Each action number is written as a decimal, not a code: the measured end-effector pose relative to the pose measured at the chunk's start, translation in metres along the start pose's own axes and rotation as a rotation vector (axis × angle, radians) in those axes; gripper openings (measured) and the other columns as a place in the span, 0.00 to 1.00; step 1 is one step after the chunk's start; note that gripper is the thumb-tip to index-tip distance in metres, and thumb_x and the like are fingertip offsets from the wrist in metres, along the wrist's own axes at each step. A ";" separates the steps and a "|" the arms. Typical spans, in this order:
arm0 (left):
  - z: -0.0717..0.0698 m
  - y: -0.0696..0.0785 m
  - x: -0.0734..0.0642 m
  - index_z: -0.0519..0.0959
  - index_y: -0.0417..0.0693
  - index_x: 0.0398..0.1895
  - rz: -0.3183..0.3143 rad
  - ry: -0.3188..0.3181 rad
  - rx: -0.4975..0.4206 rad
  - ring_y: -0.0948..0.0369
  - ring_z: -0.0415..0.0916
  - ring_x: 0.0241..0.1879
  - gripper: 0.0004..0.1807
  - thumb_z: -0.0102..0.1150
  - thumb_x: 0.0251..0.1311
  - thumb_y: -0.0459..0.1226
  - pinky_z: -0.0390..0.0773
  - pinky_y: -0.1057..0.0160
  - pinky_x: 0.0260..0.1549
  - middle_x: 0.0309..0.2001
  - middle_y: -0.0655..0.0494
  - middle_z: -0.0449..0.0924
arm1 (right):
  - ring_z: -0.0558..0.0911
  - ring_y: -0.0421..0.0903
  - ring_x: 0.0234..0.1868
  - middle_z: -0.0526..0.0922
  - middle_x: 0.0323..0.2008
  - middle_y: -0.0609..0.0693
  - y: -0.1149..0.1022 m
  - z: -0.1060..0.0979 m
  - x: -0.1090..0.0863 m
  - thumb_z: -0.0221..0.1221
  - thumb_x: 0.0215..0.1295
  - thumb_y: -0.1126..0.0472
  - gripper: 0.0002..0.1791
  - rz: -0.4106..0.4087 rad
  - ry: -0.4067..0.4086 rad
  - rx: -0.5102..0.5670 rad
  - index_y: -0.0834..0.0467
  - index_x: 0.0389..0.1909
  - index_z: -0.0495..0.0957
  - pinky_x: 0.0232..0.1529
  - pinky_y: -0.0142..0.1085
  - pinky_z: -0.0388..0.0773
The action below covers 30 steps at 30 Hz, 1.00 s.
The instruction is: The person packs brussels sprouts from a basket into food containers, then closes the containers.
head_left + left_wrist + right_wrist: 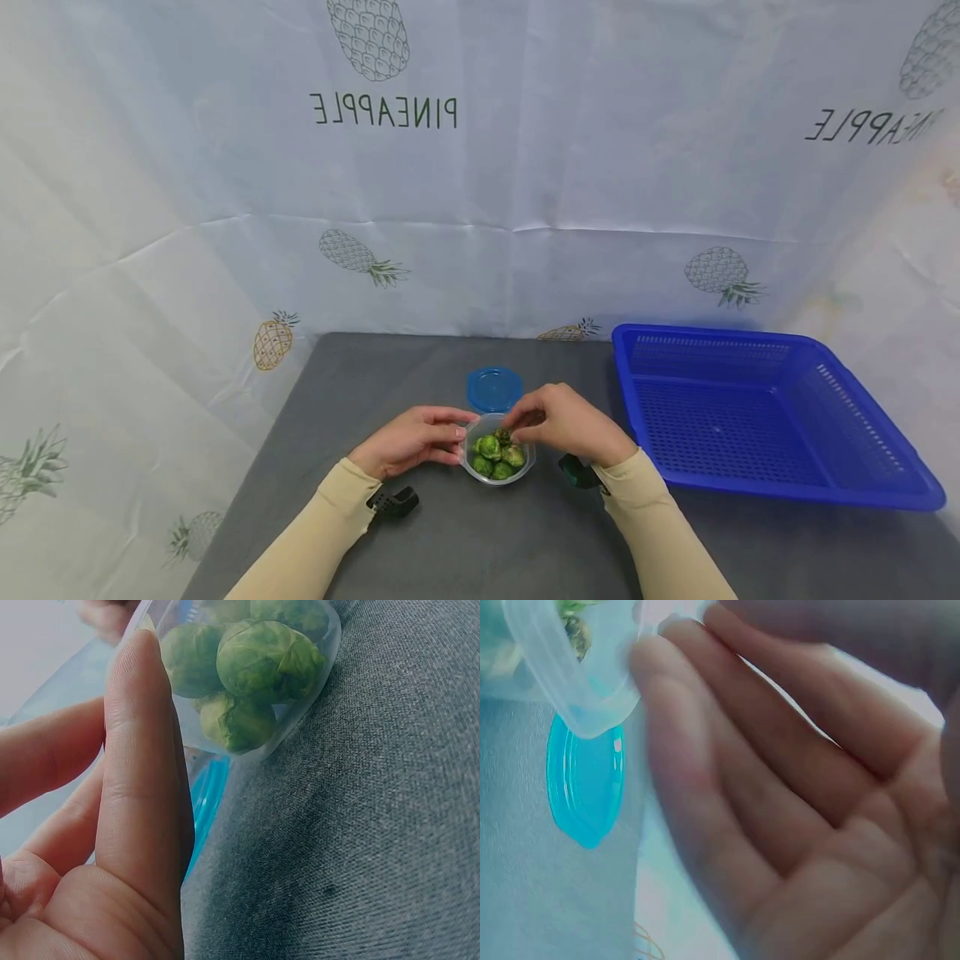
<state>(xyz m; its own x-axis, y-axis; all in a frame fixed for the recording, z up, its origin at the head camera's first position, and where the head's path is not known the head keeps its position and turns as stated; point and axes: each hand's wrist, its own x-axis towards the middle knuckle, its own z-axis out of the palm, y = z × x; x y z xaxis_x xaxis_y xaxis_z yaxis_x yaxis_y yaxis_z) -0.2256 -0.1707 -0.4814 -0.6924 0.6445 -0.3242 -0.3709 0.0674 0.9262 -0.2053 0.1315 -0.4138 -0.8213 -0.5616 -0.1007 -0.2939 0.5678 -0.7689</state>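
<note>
A small clear plastic container (467, 467) stands on the grey table with several green Brussels sprouts (489, 447) inside. At its left side is my left hand (416, 439), its fairly straight fingers touching the rim and wall. In the left wrist view one straight finger (139, 750) reaches the container's edge beside the sprouts. From the right, my right hand (570, 421) reaches over the rim and pinches a browner Brussels sprout (504, 435) among the others. The right wrist view shows its fingers (686, 742) near the container wall, with the pinching tips outside the frame.
Just beyond the container lies a round blue lid (495, 389) on the table. A large blue plastic basket (750, 492) stands to the right, close to my right forearm. Behind the grey tabletop (465, 542) hangs a white curtain (510, 167) printed with pineapples.
</note>
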 end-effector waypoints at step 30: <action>-0.012 0.049 0.062 0.80 0.25 0.61 -0.158 0.463 0.209 0.57 0.91 0.40 0.20 0.58 0.76 0.35 0.92 0.61 0.44 0.50 0.37 0.88 | 0.90 0.54 0.55 0.90 0.56 0.60 0.063 0.016 0.061 0.59 0.79 0.61 0.20 0.401 0.326 0.158 0.64 0.66 0.83 0.60 0.51 0.87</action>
<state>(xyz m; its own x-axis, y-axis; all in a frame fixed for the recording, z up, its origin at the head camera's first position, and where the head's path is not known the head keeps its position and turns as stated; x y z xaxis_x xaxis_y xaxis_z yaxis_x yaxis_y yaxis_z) -0.2942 -0.1370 -0.4582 -0.8564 0.2141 -0.4698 -0.3941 0.3168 0.8627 -0.2660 0.1240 -0.4786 -0.9705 -0.0886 -0.2241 0.1309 0.5874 -0.7986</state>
